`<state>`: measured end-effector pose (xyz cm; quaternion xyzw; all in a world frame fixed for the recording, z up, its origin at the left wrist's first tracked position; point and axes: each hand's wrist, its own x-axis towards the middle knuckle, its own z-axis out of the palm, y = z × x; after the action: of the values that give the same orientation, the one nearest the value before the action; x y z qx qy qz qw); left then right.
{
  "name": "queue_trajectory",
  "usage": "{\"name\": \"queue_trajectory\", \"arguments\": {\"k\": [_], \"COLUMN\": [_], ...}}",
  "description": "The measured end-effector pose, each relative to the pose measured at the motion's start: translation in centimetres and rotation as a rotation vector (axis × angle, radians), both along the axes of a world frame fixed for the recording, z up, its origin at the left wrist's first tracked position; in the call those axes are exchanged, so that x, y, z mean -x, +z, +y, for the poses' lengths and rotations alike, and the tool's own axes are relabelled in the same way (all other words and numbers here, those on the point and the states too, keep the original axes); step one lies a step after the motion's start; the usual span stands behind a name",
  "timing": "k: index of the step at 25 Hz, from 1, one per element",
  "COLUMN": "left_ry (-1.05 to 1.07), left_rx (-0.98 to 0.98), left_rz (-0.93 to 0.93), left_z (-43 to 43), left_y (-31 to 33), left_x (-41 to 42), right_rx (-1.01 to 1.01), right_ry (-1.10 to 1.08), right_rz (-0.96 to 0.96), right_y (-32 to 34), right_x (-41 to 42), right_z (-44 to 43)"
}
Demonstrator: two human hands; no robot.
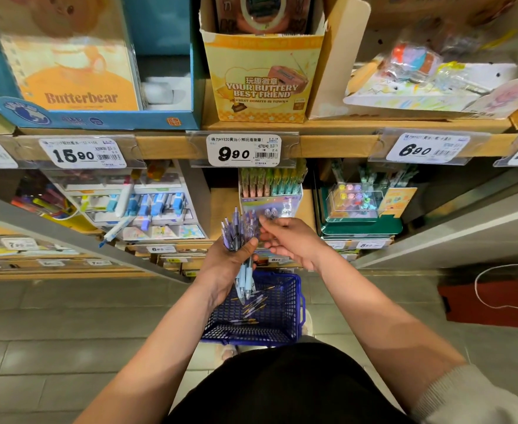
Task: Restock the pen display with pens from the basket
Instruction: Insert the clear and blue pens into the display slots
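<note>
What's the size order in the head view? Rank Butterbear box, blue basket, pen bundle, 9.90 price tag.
Butterbear box
blue basket
pen bundle and 9.90 price tag: about alike, and the bundle is nearer the camera, so unranked

We see the grey tiled floor (pixel 68 332) bearing a blue basket (pixel 282 319) and, well to its right, a red bag (pixel 490 304). The wooden shelf (pixel 328 145) above carries a blue Butterbear box (pixel 98 119) beside a yellow carton (pixel 260 81).
</note>
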<state>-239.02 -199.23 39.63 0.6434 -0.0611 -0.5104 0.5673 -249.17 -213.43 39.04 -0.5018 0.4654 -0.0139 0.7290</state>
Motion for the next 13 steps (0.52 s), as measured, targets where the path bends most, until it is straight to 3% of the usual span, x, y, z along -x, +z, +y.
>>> {"name": "queue_trajectory", "arguments": {"k": [4, 13], "left_ry": [-0.078, -0.090], "left_rx": [0.028, 0.060], "left_rz": [-0.111, -0.150], "left_z": [-0.6, -0.7], "left_y": [-0.2, -0.4], "left_x": [0.5, 0.5], "right_rx": [-0.093, -0.178], "right_ry": [0.116, 0.053], "right_rz": [0.008, -0.049], "right_y": [2.3, 1.2], "right_x": [-0.4, 0.4], "right_z": [0.7, 0.3]}}
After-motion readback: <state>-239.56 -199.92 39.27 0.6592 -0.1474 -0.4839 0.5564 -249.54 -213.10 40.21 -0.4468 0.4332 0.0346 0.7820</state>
